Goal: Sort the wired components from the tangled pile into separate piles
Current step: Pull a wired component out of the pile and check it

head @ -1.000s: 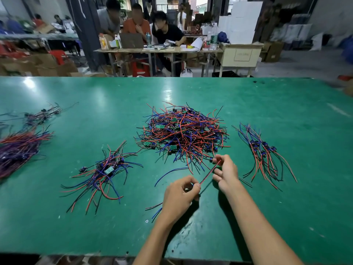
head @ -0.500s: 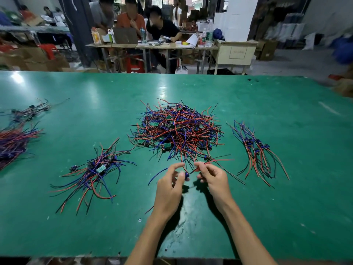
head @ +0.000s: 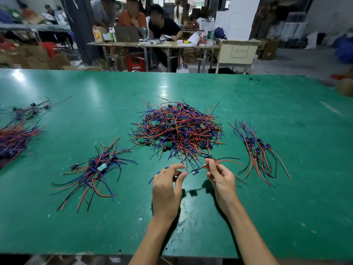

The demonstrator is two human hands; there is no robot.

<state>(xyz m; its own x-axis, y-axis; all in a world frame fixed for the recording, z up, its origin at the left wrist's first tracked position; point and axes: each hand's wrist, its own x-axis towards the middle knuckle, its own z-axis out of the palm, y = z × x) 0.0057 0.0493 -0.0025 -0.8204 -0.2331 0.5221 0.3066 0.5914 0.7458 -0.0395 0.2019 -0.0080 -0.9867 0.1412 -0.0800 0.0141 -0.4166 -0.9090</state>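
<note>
One wired component (head: 193,171) held just above the worktop (head: 286,207), between the two hands and right at the near edge of the tangled pile (head: 177,129). Small round part in the middle; blue lead trailing off to the left, red and black leads fanning right. Pinched at its right-side leads by thumb and forefinger of the right hand (head: 219,176), other fingers loosely curled. Left hand (head: 168,182) just beside the small part, thumb and forefinger nearly closed toward it; cannot tell whether those fingertips actually grip the blue lead or only touch it.

Step in hand, as a judgement: freeing and identifying a single piece pulled from the heap, not yet placed. Some leads at the pile's near fringe lying close under the held piece, so possibly not fully clear of the tangle.

Next move likely calls for: lifting clear without dragging neighbours, then matching the type to a sorted group. Candidates: the right pile (head: 257,150), long leads laid roughly parallel with small dark-blue parts, near the right hand; the left pile (head: 95,167), looser, with small green boards among the wires, near the left hand. From the small round part, right pile looks the likelier match, though too small to be sure.

Farther out, two more bundles (head: 17,134) at the far left edge. Beyond the worktop, people seated at a table (head: 152,44).
</note>
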